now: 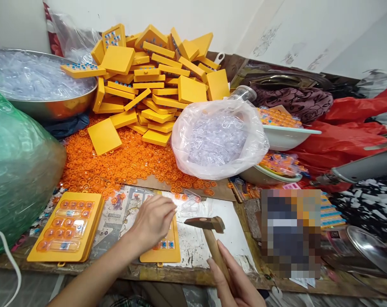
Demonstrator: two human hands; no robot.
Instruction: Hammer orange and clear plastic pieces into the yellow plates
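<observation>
My right hand grips a hammer by its wooden handle, with the metal head raised over the white board. Over a flat yellow plastic case hovers my left hand, fingers curled and pressed together. Whatever lies in its fingertips is hidden. That case shows small clear and blue parts near its lower edge, and my hand covers much of the rest. To the left lies a stack of similar yellow cases, its top one fitted with orange rings and clear covers. Loose clear covers rest just beyond my left hand.
Orange rings are heaped behind the work spot, below a tall pile of yellow cases. A white bag and a metal basin hold clear parts. A green bag bulges at left; a metal pot stands right.
</observation>
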